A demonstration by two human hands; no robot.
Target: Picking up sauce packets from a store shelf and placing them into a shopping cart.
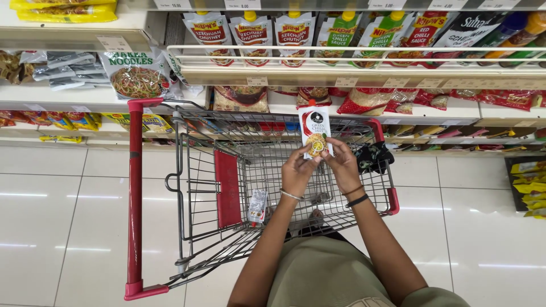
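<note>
Both my hands hold a white sauce pouch [315, 129] with a red cap and a picture of noodles, upright above a wire shopping cart [193, 170]. My left hand [298, 170] grips its lower left corner and wears a thin bangle. My right hand [343, 165] grips its lower right corner and wears dark wrist bands. A small silver packet [257, 206] lies in the cart's basket near the red child seat flap [227, 187]. A dark cloth item [372, 156] lies at the cart's right side.
Store shelves [352, 71] ahead carry rows of sauce pouches [253, 34], noodle packets [136, 74] and bagged foods. The cart's red handle bar [135, 199] runs along its left. White glossy floor tiles [57, 216] surround the cart. Yellow packets [529, 187] sit on a low rack at right.
</note>
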